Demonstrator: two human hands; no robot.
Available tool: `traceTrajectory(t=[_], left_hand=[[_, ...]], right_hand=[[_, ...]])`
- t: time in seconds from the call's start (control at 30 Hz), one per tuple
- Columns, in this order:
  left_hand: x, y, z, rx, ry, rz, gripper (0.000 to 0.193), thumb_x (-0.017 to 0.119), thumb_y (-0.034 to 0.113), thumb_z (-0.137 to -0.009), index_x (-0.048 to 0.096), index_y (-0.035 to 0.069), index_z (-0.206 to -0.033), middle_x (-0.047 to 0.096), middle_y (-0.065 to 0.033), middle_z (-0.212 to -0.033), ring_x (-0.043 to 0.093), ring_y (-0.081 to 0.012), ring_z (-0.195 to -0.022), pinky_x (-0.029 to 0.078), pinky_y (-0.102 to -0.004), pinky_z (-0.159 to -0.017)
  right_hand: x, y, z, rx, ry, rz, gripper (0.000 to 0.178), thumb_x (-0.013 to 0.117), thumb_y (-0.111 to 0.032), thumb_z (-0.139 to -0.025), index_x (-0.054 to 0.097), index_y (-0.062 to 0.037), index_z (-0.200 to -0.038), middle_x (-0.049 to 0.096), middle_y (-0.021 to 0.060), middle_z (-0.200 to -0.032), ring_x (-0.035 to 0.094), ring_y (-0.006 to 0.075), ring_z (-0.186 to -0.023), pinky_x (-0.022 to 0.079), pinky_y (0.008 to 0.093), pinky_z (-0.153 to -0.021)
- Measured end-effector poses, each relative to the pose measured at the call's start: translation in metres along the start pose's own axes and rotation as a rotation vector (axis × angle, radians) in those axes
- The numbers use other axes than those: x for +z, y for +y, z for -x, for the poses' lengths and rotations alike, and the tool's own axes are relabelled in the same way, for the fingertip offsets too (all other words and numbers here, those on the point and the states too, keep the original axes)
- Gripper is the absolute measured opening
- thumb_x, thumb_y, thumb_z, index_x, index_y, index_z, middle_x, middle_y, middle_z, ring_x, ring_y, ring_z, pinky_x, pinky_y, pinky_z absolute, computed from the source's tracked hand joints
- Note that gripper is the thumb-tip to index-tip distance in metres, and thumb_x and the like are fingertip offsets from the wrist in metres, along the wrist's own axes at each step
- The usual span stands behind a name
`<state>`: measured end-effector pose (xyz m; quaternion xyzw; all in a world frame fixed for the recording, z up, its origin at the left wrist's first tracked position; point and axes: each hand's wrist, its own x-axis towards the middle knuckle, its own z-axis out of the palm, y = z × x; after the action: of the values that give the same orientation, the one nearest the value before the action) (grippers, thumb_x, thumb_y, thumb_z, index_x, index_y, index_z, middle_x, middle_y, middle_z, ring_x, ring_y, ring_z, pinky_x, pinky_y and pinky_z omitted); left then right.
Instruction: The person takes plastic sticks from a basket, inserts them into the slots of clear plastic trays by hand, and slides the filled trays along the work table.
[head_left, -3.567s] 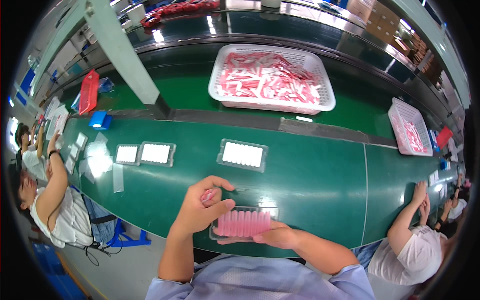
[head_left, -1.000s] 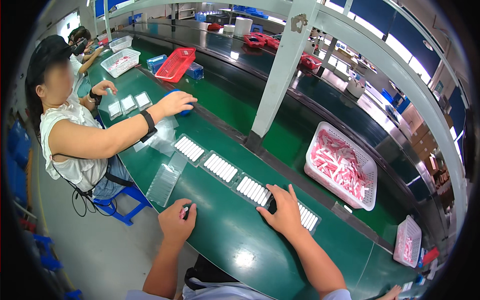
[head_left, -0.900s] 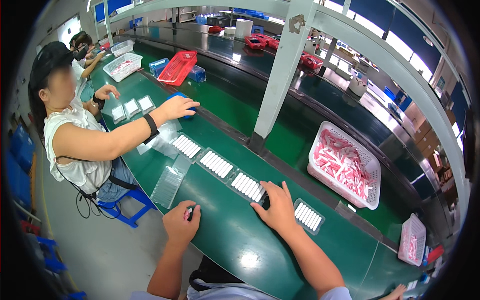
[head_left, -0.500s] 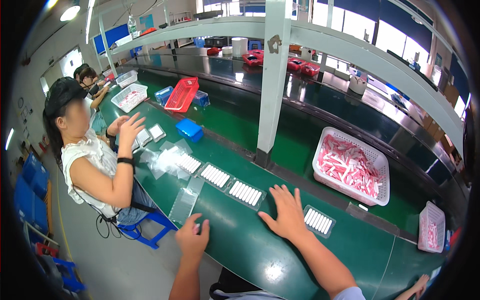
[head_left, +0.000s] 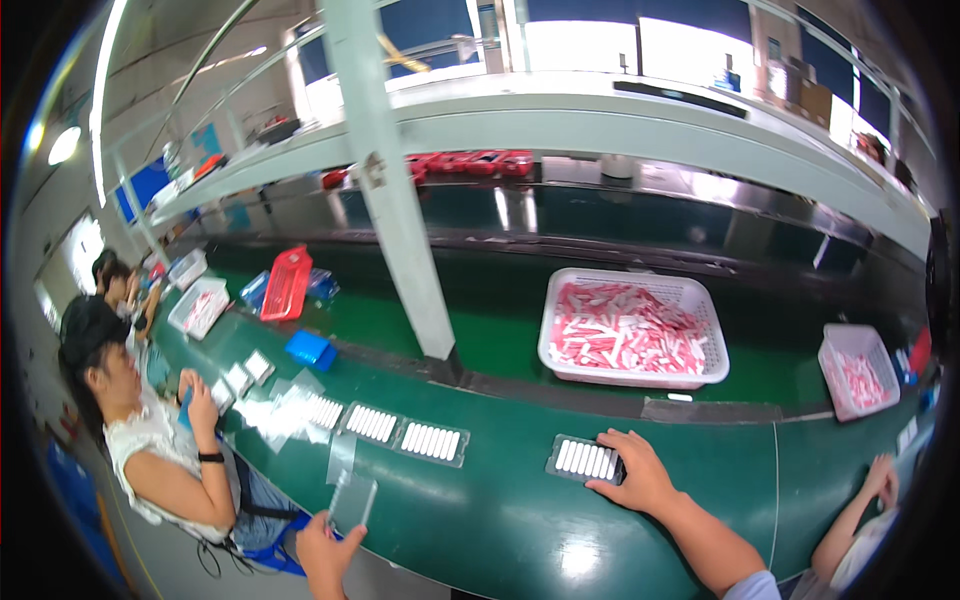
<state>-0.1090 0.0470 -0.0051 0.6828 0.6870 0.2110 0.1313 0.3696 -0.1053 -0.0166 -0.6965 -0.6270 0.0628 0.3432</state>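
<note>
Right hand: thumb and fingers pinching the right end of a white-filled tray; likely light, stiff, slick; best held by both ends. Left hand: at a clear tray; pinch, I cannot tell. Below: green table.

A pale grey-green metal post with a worn brown patch stands by the far edge of the green worktop, crossed by a broad white shelf beam. To its left, a bright red perforated plastic basket lies tilted beside blue plastic-wrapped packs, with a glossy blue box nearer. A co-worker in a white sleeveless top and black cap sits at the left on a blue plastic stool. Red plastic trays line up behind the post; a white cylindrical container stands farther right. Above are bright windows, a brown cardboard box and a long fluorescent tube.
</note>
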Motion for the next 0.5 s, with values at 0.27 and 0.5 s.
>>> traceTrajectory(t=[0.27,0.5], left_hand=[[-0.006,0.109,0.058,0.384,-0.619,0.078,0.078,0.093,0.035,-0.068,0.067,0.010,-0.137,0.066,-0.0162,-0.073,0.061,-0.0290,-0.063,0.051,-0.0405,-0.064],[0.051,0.163,0.080,0.787,-0.802,0.090,0.076,0.087,0.037,-0.073,0.064,0.015,-0.141,0.068,-0.0180,-0.077,0.066,-0.0391,-0.072,0.054,-0.0466,-0.070]], right_hand=[[0.035,-0.021,-0.036,-0.161,-0.099,0.048,0.073,0.079,-0.045,-0.086,0.055,-0.0052,-0.142,0.063,0.0187,-0.139,0.052,0.0369,-0.139,0.034,0.0520,-0.121],[0.077,-0.042,-0.054,-0.180,-0.150,0.054,0.079,0.071,-0.050,-0.092,0.046,-0.0032,-0.150,0.052,0.0191,-0.152,0.040,0.0363,-0.149,0.027,0.0526,-0.125]])
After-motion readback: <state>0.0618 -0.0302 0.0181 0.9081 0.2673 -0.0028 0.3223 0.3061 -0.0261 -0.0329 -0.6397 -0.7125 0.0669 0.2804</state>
